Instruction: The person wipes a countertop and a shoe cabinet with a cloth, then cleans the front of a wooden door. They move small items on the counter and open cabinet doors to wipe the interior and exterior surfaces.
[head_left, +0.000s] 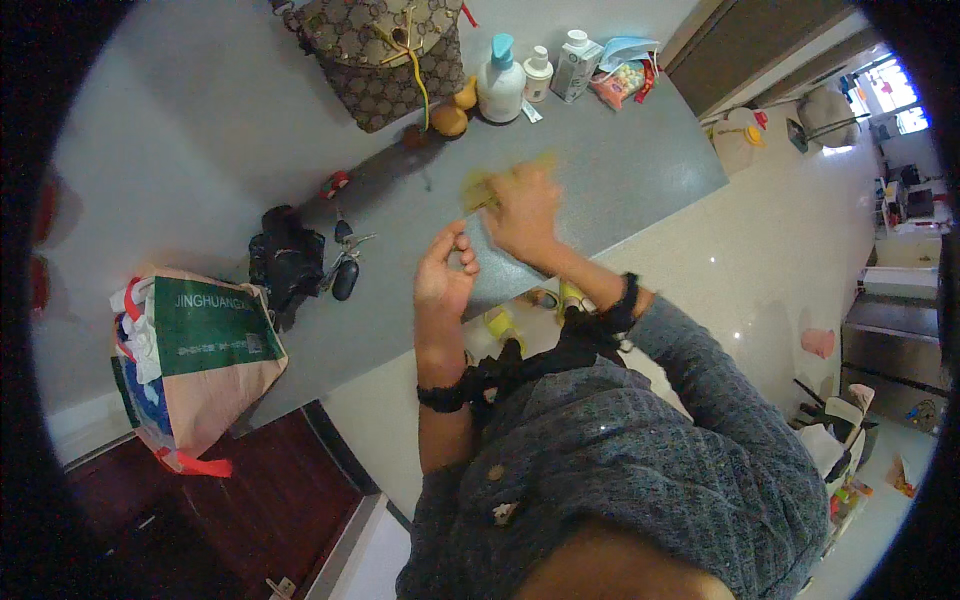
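My right hand (527, 210) is over the grey countertop (622, 172), its fingers closed on a yellow cloth (478, 191). Motion blurs both the hand and the cloth, which shows on either side of the fingers. Close by on the left, my left hand (444, 277) is raised palm up near the counter's front edge. Its thumb and fingers curl towards each other; whether anything thin lies between the tips cannot be made out.
Along the back stand a patterned bag (375, 67), a gourd (450, 120), a pump bottle (501, 82), a small white bottle (538, 75), a carton (576, 67) and a snack packet (622, 82). Leftward are keys (346, 274), a black bag (285, 255) and a paper bag (217, 352).
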